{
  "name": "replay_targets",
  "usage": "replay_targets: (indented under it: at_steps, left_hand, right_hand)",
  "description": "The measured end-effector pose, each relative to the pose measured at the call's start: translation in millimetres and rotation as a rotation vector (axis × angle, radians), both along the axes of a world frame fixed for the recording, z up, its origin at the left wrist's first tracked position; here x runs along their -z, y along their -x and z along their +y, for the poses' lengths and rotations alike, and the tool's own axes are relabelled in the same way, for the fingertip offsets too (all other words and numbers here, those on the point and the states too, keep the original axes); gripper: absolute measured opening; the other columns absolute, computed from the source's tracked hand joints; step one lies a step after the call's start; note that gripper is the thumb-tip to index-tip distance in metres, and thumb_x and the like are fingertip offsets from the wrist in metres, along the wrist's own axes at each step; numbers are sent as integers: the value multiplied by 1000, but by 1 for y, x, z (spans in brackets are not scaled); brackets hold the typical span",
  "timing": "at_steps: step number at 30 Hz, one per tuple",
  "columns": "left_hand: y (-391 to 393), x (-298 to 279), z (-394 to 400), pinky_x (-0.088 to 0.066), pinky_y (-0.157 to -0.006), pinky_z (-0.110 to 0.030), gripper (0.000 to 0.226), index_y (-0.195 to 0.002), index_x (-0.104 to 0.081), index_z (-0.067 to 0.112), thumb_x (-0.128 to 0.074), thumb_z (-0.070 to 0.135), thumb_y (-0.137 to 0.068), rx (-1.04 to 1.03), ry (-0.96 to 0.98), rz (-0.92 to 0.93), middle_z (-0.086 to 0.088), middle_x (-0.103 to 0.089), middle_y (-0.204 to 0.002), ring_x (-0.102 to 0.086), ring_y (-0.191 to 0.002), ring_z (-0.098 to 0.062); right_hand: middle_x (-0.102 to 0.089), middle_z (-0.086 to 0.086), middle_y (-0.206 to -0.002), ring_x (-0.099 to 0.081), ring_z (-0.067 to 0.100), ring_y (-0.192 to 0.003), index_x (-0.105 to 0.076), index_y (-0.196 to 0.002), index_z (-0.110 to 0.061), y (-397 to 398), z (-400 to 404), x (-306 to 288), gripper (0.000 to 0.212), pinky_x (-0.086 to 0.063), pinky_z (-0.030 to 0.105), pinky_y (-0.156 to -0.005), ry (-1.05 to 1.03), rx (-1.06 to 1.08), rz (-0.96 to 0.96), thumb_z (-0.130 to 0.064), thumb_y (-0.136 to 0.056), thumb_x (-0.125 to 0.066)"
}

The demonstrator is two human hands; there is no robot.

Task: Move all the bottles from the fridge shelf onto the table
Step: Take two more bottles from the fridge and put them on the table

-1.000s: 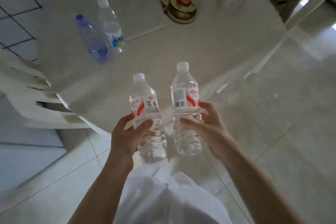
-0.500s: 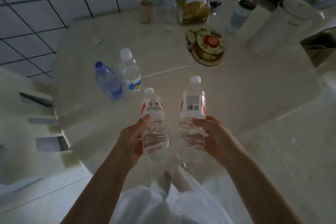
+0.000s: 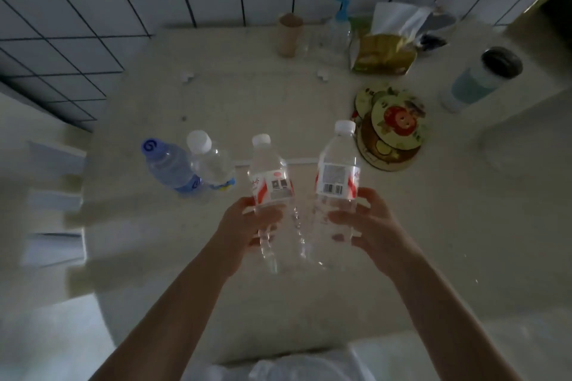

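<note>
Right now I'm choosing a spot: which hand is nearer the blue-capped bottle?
Left. The left hand is just right of the blue-capped bottle; the right hand is farther right.

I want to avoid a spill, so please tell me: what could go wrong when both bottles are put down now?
The left hand carries its bottle close to the two bottles already standing, blue-capped and white-capped; it might knock them. The right hand bottle could land on the coaster stack and tip. Both grips sit low, so the tops may wobble.
</note>
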State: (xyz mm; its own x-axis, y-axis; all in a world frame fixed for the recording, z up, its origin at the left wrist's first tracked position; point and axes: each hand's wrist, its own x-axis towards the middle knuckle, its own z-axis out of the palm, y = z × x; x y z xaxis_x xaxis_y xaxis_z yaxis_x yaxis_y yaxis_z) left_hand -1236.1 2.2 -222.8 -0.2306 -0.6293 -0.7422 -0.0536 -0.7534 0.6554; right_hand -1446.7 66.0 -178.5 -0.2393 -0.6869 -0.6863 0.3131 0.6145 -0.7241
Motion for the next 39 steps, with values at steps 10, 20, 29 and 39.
replay_targets:
  at_steps: [10, 20, 29, 39]
  left_hand:
    - [45, 27, -32, -53, -82, -28, 73, -105, -50, 38, -87, 31, -43, -59, 528, -346, 15, -67, -103, -66, -98, -9]
    - [80, 47, -25, -47, -72, -14, 68, -105, -44, 32, -88, 8, -60, -329, 645, -584, 27, -60, -91, -60, -79, 4]
    - [85, 60, -19, -48, -91, -29, 79, -108, -46, 54, -87, 6, -61, -566, 626, -420, 35, -62, -110, -62, -106, 1]
    - [92, 63, -19, -47, -99, -33, 88, -109, -40, 65, -86, 7, -60, -576, 677, -377, 23, -53, -117, -56, -112, -4]
  right_hand:
    - [-61, 7, -111, -63, 24, -102, -47, -116, -15, 32, -74, 47, 74, -55, 46, -88, 172, -317, 357, -3, -54, -85]
    - [-52, -21, -99, -55, -6, -88, -40, -115, -22, 15, -91, 76, 78, -43, 2, -66, 359, -267, 596, -10, -56, -88]
    - [-56, -8, -109, -57, 8, -95, -42, -123, -15, 16, -85, 91, 79, -44, 2, -70, 361, -287, 650, -11, -58, -88]
    - [-56, -10, -104, -57, 10, -92, -44, -122, -17, 30, -85, 98, 75, -42, -1, -70, 412, -446, 680, -4, -61, -85]
